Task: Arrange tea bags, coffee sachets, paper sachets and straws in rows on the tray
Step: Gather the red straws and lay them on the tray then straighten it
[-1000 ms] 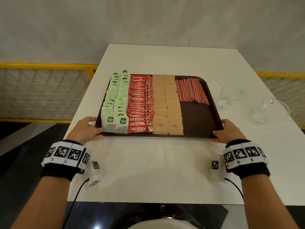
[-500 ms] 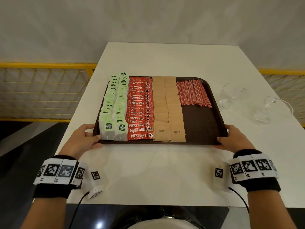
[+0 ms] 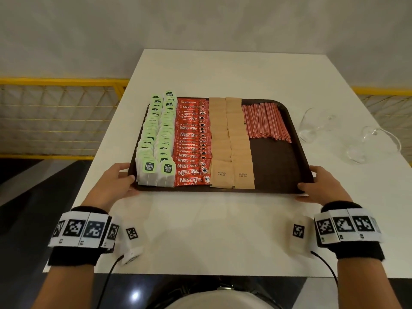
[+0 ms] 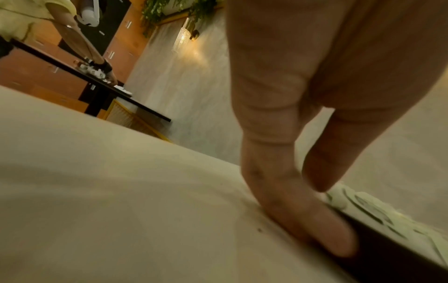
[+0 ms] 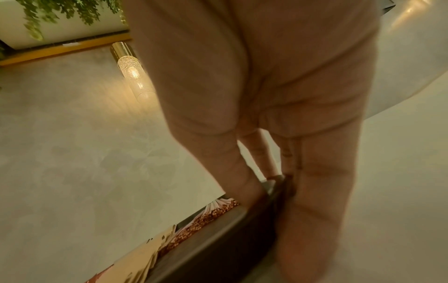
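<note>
Both hands are gripping the near corners of the brown tray [image 3: 276, 168]: the left hand [image 3: 116, 184] is curling its thumb over the rim at the near left corner, with fingers [image 4: 312, 226] lying along the outer edge, and the right hand [image 3: 323, 186] is pinching the near right corner between thumb and fingers [image 5: 315, 210]. The tray is sitting on the white table [image 3: 223, 72], a little back from its near edge.

On the tray, running front to back, are two rows of green tea bags [image 3: 156, 141], one row of red coffee sachets [image 3: 191, 141], two rows of brown paper sachets [image 3: 229, 141], and a loose bundle of red straws [image 3: 265, 121] at the far right.

The arranging looks finished, so the step in hand is probably positioning or lifting the tray. Keeping it level and moving both hands together should be stopping the upright tea bags from toppling and the straws from rolling into the bare patch of tray in front of them.

Two clear glasses [image 3: 316, 126] are lying on the table just right of the tray, so that side is offering little room. Open tabletop is lying beyond the tray and in front of it. The table's left edge is near the left hand.
</note>
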Demonstrator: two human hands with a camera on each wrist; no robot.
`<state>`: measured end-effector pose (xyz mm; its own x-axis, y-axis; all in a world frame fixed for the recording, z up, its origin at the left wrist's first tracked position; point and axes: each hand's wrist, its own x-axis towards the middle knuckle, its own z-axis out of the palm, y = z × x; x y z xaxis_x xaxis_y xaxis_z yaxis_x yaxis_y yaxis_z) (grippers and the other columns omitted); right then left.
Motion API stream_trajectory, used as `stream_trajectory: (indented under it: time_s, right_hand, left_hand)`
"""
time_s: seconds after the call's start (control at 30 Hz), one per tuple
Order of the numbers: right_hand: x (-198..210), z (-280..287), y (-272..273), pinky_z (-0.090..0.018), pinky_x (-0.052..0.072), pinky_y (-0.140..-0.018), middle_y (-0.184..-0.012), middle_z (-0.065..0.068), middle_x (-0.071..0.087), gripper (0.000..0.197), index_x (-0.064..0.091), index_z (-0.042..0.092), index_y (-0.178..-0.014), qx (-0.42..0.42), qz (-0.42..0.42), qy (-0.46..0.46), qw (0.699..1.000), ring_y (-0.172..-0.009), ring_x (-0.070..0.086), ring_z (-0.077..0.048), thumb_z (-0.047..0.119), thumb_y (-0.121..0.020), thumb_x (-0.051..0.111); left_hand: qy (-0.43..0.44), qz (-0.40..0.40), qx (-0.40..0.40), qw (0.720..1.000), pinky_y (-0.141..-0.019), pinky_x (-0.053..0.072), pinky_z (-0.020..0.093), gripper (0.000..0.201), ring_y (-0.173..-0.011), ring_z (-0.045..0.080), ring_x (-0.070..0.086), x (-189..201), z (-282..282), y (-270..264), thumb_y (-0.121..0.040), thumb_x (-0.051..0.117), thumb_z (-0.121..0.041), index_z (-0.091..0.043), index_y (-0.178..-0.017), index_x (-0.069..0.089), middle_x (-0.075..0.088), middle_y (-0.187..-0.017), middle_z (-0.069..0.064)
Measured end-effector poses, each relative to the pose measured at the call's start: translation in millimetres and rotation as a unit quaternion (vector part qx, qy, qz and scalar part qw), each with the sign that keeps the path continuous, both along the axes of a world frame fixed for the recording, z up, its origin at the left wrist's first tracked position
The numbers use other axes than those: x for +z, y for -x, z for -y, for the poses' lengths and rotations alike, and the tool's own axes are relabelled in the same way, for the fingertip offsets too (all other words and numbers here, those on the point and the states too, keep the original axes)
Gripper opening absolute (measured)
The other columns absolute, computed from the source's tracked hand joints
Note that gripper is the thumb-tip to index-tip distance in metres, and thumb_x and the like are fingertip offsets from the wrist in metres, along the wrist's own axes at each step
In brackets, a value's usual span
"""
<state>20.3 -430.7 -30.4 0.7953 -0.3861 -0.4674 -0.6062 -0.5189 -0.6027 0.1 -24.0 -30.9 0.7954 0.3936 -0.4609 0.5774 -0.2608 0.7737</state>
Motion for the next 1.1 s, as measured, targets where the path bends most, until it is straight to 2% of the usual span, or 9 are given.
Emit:
stream_trajectory:
  time_s: [0.13,0.27,0.37,0.47,0.63,0.8,0.87,0.97,1.1]
  right_hand:
    - [12,-1,8,-0.044,0.043,-0.100,-0.128,-0.020,0.052,0.059,0.038,0.008,-0.140,0.019,0.052,0.096,0.994,-0.115,0.051,-0.034,0.015,-0.087,0.063]
    - [32,-8,19,-0.034,0.039,-0.089,-0.121,-0.015,0.057,0.046,0.048,0.012,-0.133,0.025,0.145,0.121,0.982,-0.100,0.056,-0.027,0.025,-0.090,0.059]
    - [46,-7,27,-0.031,0.043,-0.081,-0.103,-0.003,0.063,0.035,0.056,0.019,-0.124,0.033,0.184,0.028,0.982,-0.088,0.058,-0.016,0.027,-0.090,0.059]
    - [62,6,39,-0.029,0.052,-0.079,-0.097,0.002,0.066,0.024,0.060,0.026,-0.114,0.048,0.245,-0.077,0.965,-0.093,0.062,-0.014,0.024,-0.090,0.059]
    - [85,62,54,-0.017,0.052,-0.064,-0.085,0.002,0.067,0.017,0.065,0.025,-0.100,-0.040,0.420,-0.157,0.893,-0.077,0.063,-0.008,0.013,-0.090,0.057]
    - [78,149,47,-0.014,0.052,-0.069,-0.088,0.012,0.062,0.032,0.063,0.032,-0.095,-0.132,0.461,-0.170,0.861,-0.086,0.058,-0.006,0.002,-0.091,0.052]
    - [67,178,41,-0.019,0.051,-0.080,-0.095,0.014,0.059,0.046,0.060,0.035,-0.098,-0.143,0.441,-0.183,0.867,-0.095,0.055,-0.009,-0.008,-0.087,0.049]
    - [54,203,29,-0.034,0.040,-0.100,-0.118,0.014,0.053,0.053,0.053,0.036,-0.115,-0.103,0.339,-0.185,0.917,-0.116,0.047,-0.010,-0.008,-0.085,0.054]
    - [46,214,13,-0.027,0.029,-0.097,-0.146,0.008,0.034,0.078,0.031,0.031,-0.142,0.004,0.220,-0.160,0.962,-0.129,0.032,-0.006,0.005,-0.079,0.070]
  left_hand:
    - [-0.212,0.077,-0.031,0.974,-0.109,0.029,0.048,0.052,-0.130,0.036,0.034,21,10,-2,-0.095,0.046,-0.010,-0.020,-0.145,0.032,0.029,-0.145,0.018]
    - [-0.189,0.240,-0.153,0.940,-0.108,0.032,0.049,0.047,-0.131,0.026,0.035,55,60,-4,-0.094,0.052,-0.017,-0.023,-0.139,0.040,0.037,-0.140,0.009]
    - [-0.096,0.280,-0.298,0.908,-0.102,0.038,0.023,0.046,-0.123,0.005,0.039,80,120,-14,-0.093,0.054,-0.023,-0.034,-0.135,0.038,0.043,-0.130,-0.011]
    - [-0.021,0.239,-0.389,0.890,-0.077,0.039,0.001,0.052,-0.103,-0.011,0.047,94,178,-34,-0.093,0.054,-0.026,-0.033,-0.140,0.032,0.046,-0.116,-0.022]
    - [0.038,0.190,-0.381,0.904,-0.080,0.046,0.013,0.067,-0.105,0.006,0.055,92,259,-89,-0.090,0.062,-0.025,-0.020,-0.146,0.026,0.052,-0.126,-0.002]
    - [-0.093,0.126,-0.394,0.906,-0.106,0.037,0.033,0.102,-0.132,0.022,0.040,68,320,-132,-0.076,0.076,-0.036,-0.009,-0.150,0.011,0.036,-0.147,0.010]
    - [-0.159,0.108,-0.413,0.890,-0.110,0.030,0.034,0.112,-0.139,0.024,0.029,61,338,-141,-0.071,0.079,-0.042,-0.006,-0.150,0.007,0.025,-0.153,0.013]
    - [-0.233,0.092,-0.411,0.877,-0.106,0.031,0.034,0.112,-0.137,0.027,0.028,57,363,-146,-0.068,0.080,-0.044,-0.004,-0.147,0.012,0.024,-0.150,0.015]
    - [-0.310,0.086,-0.409,0.854,-0.104,0.036,0.038,0.105,-0.127,0.029,0.035,50,390,-151,-0.065,0.081,-0.046,-0.001,-0.140,0.023,0.030,-0.139,0.017]
